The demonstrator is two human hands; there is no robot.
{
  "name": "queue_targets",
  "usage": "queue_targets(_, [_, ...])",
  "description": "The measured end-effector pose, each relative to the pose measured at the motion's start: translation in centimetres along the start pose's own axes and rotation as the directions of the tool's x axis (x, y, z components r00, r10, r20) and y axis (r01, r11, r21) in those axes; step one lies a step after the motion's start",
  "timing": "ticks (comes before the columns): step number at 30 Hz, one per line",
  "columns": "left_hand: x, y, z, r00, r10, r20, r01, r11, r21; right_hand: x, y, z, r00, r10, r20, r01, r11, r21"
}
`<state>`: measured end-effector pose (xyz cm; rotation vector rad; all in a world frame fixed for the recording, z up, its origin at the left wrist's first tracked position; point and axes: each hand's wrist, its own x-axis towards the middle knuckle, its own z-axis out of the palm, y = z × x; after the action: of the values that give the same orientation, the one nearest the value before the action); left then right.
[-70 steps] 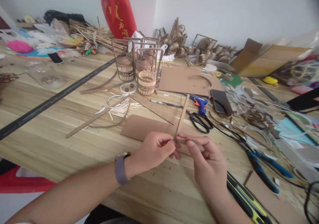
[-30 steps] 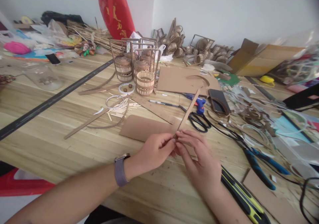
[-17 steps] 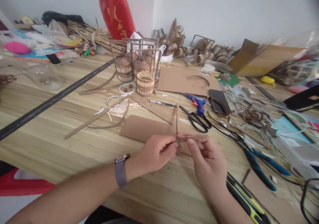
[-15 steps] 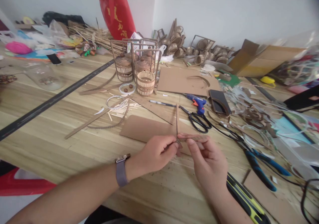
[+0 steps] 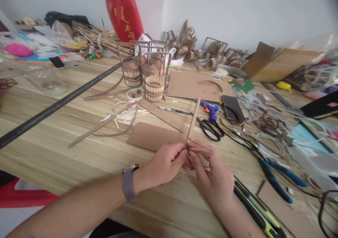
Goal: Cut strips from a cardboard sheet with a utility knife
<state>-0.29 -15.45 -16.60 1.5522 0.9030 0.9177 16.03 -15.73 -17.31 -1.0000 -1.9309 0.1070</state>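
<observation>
A narrow brown cardboard strip (image 5: 194, 119) rises from between my fingertips, leaning a little to the right. My left hand (image 5: 169, 162), with a watch on its wrist, pinches the strip's lower end. Closed against the same spot, my right hand (image 5: 211, 171) grips the strip too; the fingers hide its bottom part. Just beyond my hands a flat cardboard piece (image 5: 155, 135) lies on the table. Behind the strip are black-handled scissors (image 5: 211, 129), a blue hot glue gun (image 5: 210, 110) and a pen (image 5: 173, 110).
Small stick baskets (image 5: 154, 89) with tall frames stand mid-table near loose sticks (image 5: 126, 116). Blue-handled pliers (image 5: 274, 179) and a yellow-black utility knife (image 5: 257, 208) lie at right. A long dark bar (image 5: 60, 105) crosses the left. Cardboard scraps (image 5: 274, 128) clutter the right side.
My right hand has moved left, close against my left hand. The strip has tilted rightward and turned to show its flat face. The left hand has hardly moved.
</observation>
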Motion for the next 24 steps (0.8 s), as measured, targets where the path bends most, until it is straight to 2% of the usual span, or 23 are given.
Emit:
queue_targets(4, [-0.14, -0.14, 0.0, 0.999, 0.038, 0.022, -0.038, 0.999, 0.025, -0.3, -0.29, -0.2, 0.989, 0.146, -0.017, -0.146, 0.989, 0.035])
queue_targets(7, [-0.14, -0.26, -0.18, 0.997, 0.068, 0.046, -0.071, 0.995, 0.068, -0.22, -0.52, -0.31, 0.965, 0.261, -0.023, -0.256, 0.958, 0.127])
queue_targets(15, [0.13, -0.39, -0.92, 0.972, 0.206, 0.113, -0.227, 0.947, 0.226, 0.54, -0.73, -0.46, 0.897, 0.441, -0.023, -0.381, 0.798, 0.467])
queue_targets(18, [0.18, -0.53, -0.79, 0.987, 0.111, 0.114, -0.129, 0.977, 0.169, 0.29, -0.55, -0.31, 0.909, 0.415, -0.03, -0.364, 0.827, 0.429])
queue_targets(22, [0.39, -0.88, -0.49, 0.997, -0.015, 0.076, 0.019, 0.999, -0.045, 0.19, -0.05, -0.14, 0.977, 0.211, 0.011, -0.209, 0.959, 0.192])
queue_targets(24, [0.59, -0.96, -0.42, 0.998, -0.057, 0.038, 0.061, 0.992, -0.109, 0.61, -0.18, -0.49, 0.99, 0.135, 0.045, -0.139, 0.986, 0.095])
